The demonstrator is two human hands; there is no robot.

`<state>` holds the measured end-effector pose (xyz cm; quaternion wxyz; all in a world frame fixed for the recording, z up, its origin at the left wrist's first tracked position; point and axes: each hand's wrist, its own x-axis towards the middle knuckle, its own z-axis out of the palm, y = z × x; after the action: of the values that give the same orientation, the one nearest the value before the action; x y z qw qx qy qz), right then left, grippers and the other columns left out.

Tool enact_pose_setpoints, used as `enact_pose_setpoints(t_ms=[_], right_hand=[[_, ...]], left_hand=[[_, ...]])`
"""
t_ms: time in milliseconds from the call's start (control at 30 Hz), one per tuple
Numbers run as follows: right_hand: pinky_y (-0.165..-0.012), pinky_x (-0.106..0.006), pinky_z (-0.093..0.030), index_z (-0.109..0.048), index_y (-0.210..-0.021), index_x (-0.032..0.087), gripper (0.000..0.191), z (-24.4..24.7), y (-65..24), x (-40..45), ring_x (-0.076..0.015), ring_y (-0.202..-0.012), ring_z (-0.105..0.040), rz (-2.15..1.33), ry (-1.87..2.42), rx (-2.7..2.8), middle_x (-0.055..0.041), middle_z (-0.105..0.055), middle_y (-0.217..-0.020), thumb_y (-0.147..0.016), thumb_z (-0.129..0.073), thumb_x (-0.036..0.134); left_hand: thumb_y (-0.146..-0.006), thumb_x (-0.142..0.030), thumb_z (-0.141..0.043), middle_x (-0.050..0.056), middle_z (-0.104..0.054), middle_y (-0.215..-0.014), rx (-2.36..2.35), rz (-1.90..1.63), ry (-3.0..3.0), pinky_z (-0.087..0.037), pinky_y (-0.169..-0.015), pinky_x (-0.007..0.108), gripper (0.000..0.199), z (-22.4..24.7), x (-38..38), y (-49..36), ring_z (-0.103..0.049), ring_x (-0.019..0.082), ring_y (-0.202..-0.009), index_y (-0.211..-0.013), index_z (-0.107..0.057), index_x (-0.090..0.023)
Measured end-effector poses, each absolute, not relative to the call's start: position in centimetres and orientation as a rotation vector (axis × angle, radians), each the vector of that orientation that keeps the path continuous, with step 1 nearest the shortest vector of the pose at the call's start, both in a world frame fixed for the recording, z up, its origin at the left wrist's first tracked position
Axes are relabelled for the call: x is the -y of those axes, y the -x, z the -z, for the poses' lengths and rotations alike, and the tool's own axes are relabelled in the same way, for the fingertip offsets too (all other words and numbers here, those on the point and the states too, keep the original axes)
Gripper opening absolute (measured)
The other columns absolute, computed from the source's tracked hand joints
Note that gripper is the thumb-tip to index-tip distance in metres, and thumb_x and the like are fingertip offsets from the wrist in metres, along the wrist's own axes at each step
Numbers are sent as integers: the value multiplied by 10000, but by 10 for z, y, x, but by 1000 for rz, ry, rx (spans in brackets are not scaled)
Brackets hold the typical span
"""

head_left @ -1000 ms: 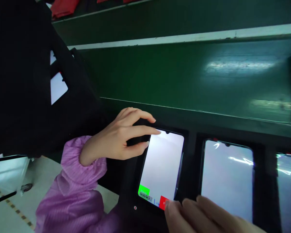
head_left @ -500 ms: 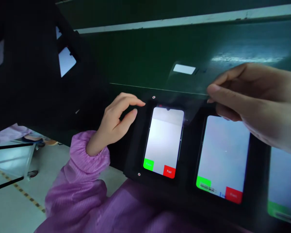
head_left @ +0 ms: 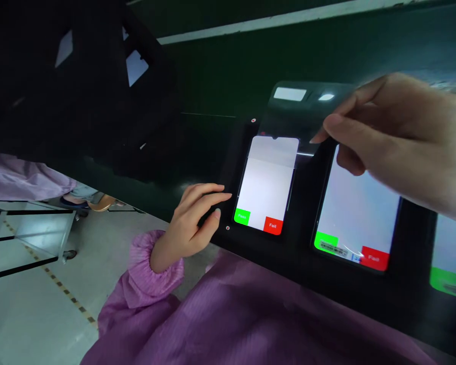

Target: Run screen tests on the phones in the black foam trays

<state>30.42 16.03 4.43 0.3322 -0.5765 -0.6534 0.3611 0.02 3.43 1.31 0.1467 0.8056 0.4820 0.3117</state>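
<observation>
Head view, tilted, looks down on a black fixture (head_left: 304, 268) holding a row of three phones. The nearest-left phone (head_left: 268, 192) sits in its slot with a white test screen showing a green Pass button (head_left: 242, 217) and a red Fail button (head_left: 272, 225) at its near edge.

The right hand (head_left: 387, 137) is at the far right, its thumb and fingertips (head_left: 329, 124) closed in a pinch on the edge of a clear plastic film (head_left: 285, 119). The film rises from the far part of that phone's screen, and its near edge lies across the screen's upper portion (a pale band marks it). A small white tab (head_left: 289, 94) shows on the film's far end.

The left hand (head_left: 192, 220) is open and loosely curled, holding nothing. Its fingertips are just beside the phone's left edge, on or barely above the black fixture; whether they touch cannot be told.

A second phone (head_left: 359, 218) lies to the right, partly under the right hand, and a third (head_left: 452, 258) is cut off by the frame edge. Beyond the fixture is a green panel (head_left: 327, 45), offering open room above the film. A pink ribbed sleeve (head_left: 155, 258) covers the left wrist.
</observation>
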Motion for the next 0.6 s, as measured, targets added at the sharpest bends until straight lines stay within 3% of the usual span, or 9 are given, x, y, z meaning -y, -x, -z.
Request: enact_pose_setpoints(t_ms=[100,200,300,400,500,600], right_hand=[[-493,-198,-354,-627,-1126,169,173,-49,-296,-150,21,-530,-522,-954,1484,1732,66,-749,-908,-1114,-663,338],[-515,-218,-334,-612,-1120,170,160,-50,-294,-144,18,-532,-498,-942,1508,1734,73,-756,-937,-1122,-632,329],[-622,-252,-420,-621,-1121,168,126,-49,-292,-142,-7,-638,-558,-913,1495,1753,56,-769,-977,-1125,-619,294],[-748,-277,-481,-635,-1106,169,96,-47,-289,-142,-38,-770,-624,-895,1453,1800,40,-762,-977,-1117,-628,264],[-614,-268,-461,-613,-1154,192,153,-41,-293,-134,-50,-605,-574,-998,1428,1832,26,-764,-959,-1127,-603,342],[-478,-300,-452,-634,-1345,286,381,-32,-316,-107,-118,-489,-552,-999,1314,2075,33,-749,-839,-1127,-548,586]], left_hand=[[-1104,-237,-535,125,-662,-1501,-1407,-758,-2407,-487,-1231,554,378,-14,-29,-10,-580,304,-1417,-1448,-692,-230],[-1091,-297,-521,133,-580,-1610,-1441,-554,-2500,-262,-1332,737,474,-15,-33,-20,-481,366,-1506,-1547,-652,-281],[-1070,-337,-550,130,-562,-1622,-1420,-480,-2535,-165,-1332,800,489,-14,-37,-25,-449,391,-1525,-1543,-668,-311],[-1060,-365,-575,123,-584,-1584,-1322,-534,-2514,-175,-1322,808,459,-12,-35,-21,-447,410,-1535,-1499,-704,-324],[-1091,-355,-537,114,-611,-1550,-1272,-693,-2364,-313,-1318,717,389,-8,-27,-14,-456,391,-1567,-1428,-724,-308],[-1115,-342,-506,112,-674,-1453,-1304,-991,-2126,-482,-1246,572,327,-2,-16,-6,-556,334,-1509,-1369,-698,-266]])
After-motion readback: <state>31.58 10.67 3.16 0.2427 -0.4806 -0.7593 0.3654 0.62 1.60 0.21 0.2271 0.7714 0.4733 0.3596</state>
